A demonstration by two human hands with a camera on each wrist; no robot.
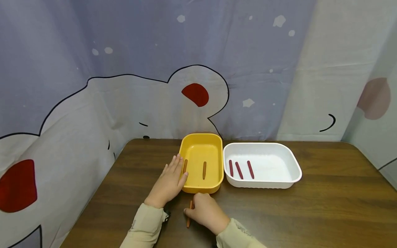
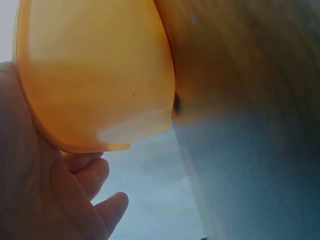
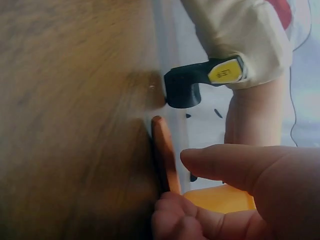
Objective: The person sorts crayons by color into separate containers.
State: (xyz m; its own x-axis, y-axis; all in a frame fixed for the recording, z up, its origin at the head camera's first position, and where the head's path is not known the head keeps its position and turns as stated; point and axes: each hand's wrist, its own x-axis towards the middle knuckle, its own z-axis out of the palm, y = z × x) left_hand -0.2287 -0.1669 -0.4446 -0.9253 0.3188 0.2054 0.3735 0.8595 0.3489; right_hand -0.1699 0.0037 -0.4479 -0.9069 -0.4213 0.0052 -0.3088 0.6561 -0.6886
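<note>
The right hand covers the middle of the orange stick on the table, so only its two ends peek out at 9 o'clock of the hand. In the right wrist view the stick is blurry and its lower end hides behind the fingers. Both sleeves run off the bottom edge of the head view. In the left wrist view the yellow tray is cut off at 12 o'clock, and the left hand runs off the edge at 7 o'clock.
</note>
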